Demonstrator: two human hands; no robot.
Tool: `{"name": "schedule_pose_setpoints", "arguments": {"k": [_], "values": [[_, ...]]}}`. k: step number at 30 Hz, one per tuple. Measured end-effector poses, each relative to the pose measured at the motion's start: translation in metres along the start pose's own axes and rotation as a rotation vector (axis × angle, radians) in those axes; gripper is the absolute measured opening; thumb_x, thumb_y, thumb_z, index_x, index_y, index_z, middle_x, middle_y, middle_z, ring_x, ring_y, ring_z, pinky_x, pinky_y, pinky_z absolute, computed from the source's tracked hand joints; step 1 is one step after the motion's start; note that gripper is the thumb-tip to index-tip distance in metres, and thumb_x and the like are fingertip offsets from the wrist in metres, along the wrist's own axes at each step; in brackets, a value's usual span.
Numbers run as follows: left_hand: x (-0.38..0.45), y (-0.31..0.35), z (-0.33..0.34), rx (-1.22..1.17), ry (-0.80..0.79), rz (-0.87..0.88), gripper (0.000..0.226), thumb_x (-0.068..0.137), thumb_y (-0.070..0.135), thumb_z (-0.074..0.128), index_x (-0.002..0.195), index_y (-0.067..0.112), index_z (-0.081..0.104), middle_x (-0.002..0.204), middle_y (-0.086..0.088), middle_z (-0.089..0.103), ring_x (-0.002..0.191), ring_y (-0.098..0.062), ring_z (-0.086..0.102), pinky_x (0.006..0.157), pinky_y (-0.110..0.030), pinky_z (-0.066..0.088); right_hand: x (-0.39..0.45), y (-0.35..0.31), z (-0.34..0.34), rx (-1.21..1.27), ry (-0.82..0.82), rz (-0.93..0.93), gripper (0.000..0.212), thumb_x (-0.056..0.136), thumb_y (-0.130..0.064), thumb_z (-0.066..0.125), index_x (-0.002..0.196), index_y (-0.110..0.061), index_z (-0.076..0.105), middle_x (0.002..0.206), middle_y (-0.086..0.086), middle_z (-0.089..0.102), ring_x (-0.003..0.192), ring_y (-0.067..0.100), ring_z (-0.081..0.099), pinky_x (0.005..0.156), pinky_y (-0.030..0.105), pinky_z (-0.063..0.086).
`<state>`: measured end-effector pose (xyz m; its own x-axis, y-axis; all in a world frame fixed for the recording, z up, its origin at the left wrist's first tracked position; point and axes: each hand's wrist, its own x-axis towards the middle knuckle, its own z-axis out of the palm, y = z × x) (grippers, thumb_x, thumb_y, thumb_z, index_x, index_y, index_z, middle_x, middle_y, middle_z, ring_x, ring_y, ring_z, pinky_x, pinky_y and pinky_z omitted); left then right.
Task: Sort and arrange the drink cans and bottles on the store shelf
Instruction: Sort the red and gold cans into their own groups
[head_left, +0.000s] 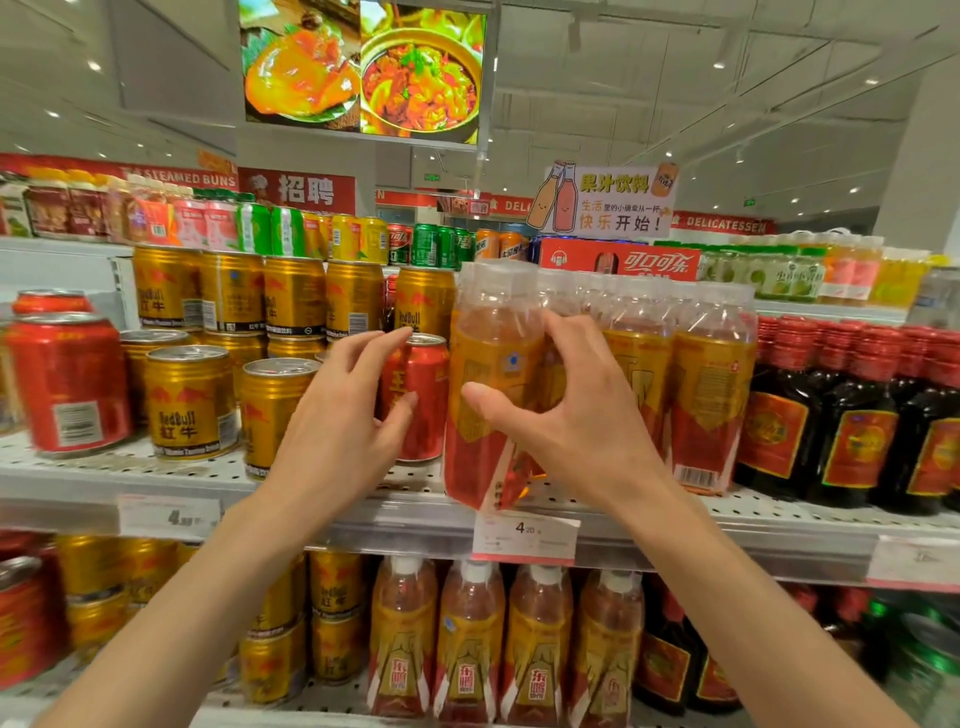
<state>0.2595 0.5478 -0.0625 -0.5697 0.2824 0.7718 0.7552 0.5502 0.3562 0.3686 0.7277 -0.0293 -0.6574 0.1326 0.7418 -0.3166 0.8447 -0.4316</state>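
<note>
Nearest, at 6 o'clock, the lower shelf (332, 699) carries gold cans and clear bottles with orange-red labels (470, 644). Above it, a price tag (524, 538) hangs on the middle shelf (779, 525) edge. The left hand (337, 421) reaches toward a red can (423, 395), its fingers (384, 340) spread and relaxed around the can, holding nothing; whether they touch it I cannot tell. The right hand (566, 410) is at the tilted front bottle (491, 384), thumb and fingers (563, 332) spread wide against it; a firm grip is not plain. Gold Red Bull cans (189, 402) crowd at 9 o'clock, dark bottles (841, 415) at 3 o'clock. Beyond, at 12 o'clock, a Coca-Cola carton (618, 260) sits on the top shelf under a hanging food screen (363, 67).
</note>
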Motion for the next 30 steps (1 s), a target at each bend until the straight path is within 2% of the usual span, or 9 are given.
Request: {"name": "schedule_pose_setpoints", "arguments": {"k": [2,4,8,11,14,19,23,26,30], "values": [[0.007,0.0,-0.001,0.047,-0.041,0.002,0.061,0.097,0.039,0.06,0.153,0.034,0.036,0.152,0.001,0.043,0.126,-0.023,0.054,0.108,-0.04,0.045,0.003,-0.001,0.001,-0.037,0.011,0.013,0.075,0.079,-0.06,0.073,0.141,-0.027,0.048,0.113,-0.015,0.049,0.097,-0.004,0.05,0.082,0.005,0.042],[0.016,0.001,-0.004,0.101,-0.085,0.003,0.059,0.097,0.046,0.058,0.151,0.032,0.039,0.149,0.0,0.048,0.137,-0.022,0.042,0.112,-0.043,0.041,0.003,-0.002,0.001,-0.062,0.016,0.028,0.087,0.08,-0.059,0.074,0.151,-0.025,0.038,0.124,-0.015,0.049,0.106,-0.004,0.047,0.086,0.004,0.04],[0.024,0.002,-0.008,0.119,-0.126,0.008,0.05,0.093,0.05,0.062,0.135,0.029,0.046,0.13,-0.001,0.055,0.12,-0.02,0.049,0.099,-0.036,0.045,0.0,-0.003,0.003,-0.105,0.024,0.035,0.098,0.081,-0.06,0.072,0.158,-0.022,0.025,0.141,-0.009,0.046,0.123,-0.003,0.039,0.103,0.018,0.037],[0.025,0.003,-0.013,0.074,-0.142,-0.009,0.048,0.091,0.05,0.065,0.129,0.029,0.043,0.125,-0.001,0.053,0.103,-0.017,0.056,0.09,-0.032,0.05,0.001,-0.003,0.002,-0.147,0.022,0.053,0.1,0.081,-0.065,0.069,0.159,-0.023,0.023,0.134,-0.008,0.045,0.112,-0.004,0.041,0.097,0.018,0.039],[0.025,0.003,-0.017,0.054,-0.142,0.017,0.047,0.09,0.049,0.067,0.123,0.027,0.042,0.108,0.003,0.062,0.094,-0.018,0.061,0.081,-0.035,0.052,0.001,-0.004,0.001,-0.173,0.032,0.069,0.1,0.08,-0.067,0.067,0.159,-0.024,0.023,0.118,-0.008,0.041,0.092,0.002,0.046,0.096,0.03,0.049],[0.015,0.005,-0.028,-0.025,-0.101,0.04,0.059,0.087,0.046,0.073,0.134,0.025,0.045,0.132,0.003,0.06,0.113,-0.015,0.058,0.092,-0.031,0.048,-0.001,-0.007,0.003,-0.16,0.064,0.073,0.097,0.08,-0.067,0.066,0.157,-0.024,0.028,0.108,-0.008,0.04,0.074,0.0,0.05,0.085,0.04,0.055],[0.004,0.002,-0.046,-0.052,-0.1,-0.002,0.069,0.085,0.056,0.068,0.146,0.034,0.045,0.139,0.007,0.055,0.094,-0.013,0.062,0.087,-0.037,0.056,0.002,-0.006,0.011,-0.175,0.088,0.06,0.095,0.082,-0.066,0.066,0.157,-0.021,0.03,0.107,-0.008,0.04,0.073,0.001,0.05,0.08,0.038,0.056],[-0.003,-0.002,-0.058,-0.042,-0.098,-0.031,0.066,0.083,0.061,0.064,0.143,0.037,0.053,0.133,0.012,0.054,0.075,-0.004,0.065,0.077,-0.03,0.056,0.005,-0.005,0.02,-0.198,0.102,0.025,0.095,0.084,-0.065,0.064,0.157,-0.017,0.029,0.108,-0.005,0.039,0.069,0.006,0.052,0.074,0.038,0.057],[-0.008,-0.006,-0.07,-0.085,-0.108,-0.055,0.067,0.081,0.064,0.062,0.142,0.038,0.055,0.134,0.016,0.056,0.081,-0.002,0.066,0.077,-0.027,0.057,0.01,-0.002,0.036,-0.23,0.124,-0.036,0.091,0.089,-0.062,0.059,0.157,-0.01,0.028,0.108,-0.004,0.04,0.069,0.01,0.053,0.067,0.036,0.058]]}}
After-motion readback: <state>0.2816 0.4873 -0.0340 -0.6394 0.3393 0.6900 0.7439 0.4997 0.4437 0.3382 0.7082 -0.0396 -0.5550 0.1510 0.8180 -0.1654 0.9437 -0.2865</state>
